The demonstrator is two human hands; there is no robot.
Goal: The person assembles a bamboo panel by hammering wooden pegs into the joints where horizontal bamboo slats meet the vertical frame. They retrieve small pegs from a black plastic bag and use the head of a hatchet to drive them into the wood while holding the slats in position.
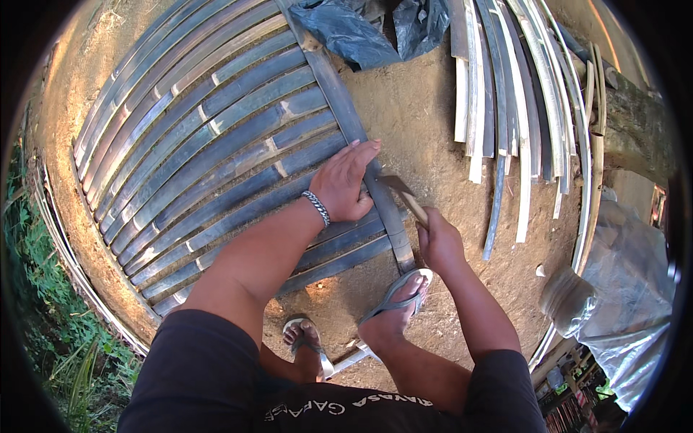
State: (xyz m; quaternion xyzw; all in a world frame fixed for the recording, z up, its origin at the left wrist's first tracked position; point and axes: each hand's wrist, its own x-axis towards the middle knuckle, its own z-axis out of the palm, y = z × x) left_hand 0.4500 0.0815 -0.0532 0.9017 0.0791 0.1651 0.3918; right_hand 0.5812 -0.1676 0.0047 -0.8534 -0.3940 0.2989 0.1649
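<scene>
A panel of dark bamboo slats (238,155) lies on the ground before me, with a crosswise bamboo strip (334,90) along its right side. My left hand (345,182), a chain bracelet at the wrist, rests on the panel's right part beside this strip. Its fingers are bent and partly hidden, and I cannot make out what they hold. My right hand (439,239) is closed round the pale wooden handle of a hammer (413,202). The hammer's dark head is just right of the strip, close to my left hand. My right foot, in a sandal, is at the strip's near end.
Loose split bamboo strips (523,108) lie at the upper right, near a log (635,130). Dark plastic sheeting (354,32) is at the top. A clear plastic sheet (624,289) lies at the right. Green plants (58,317) grow at the left edge.
</scene>
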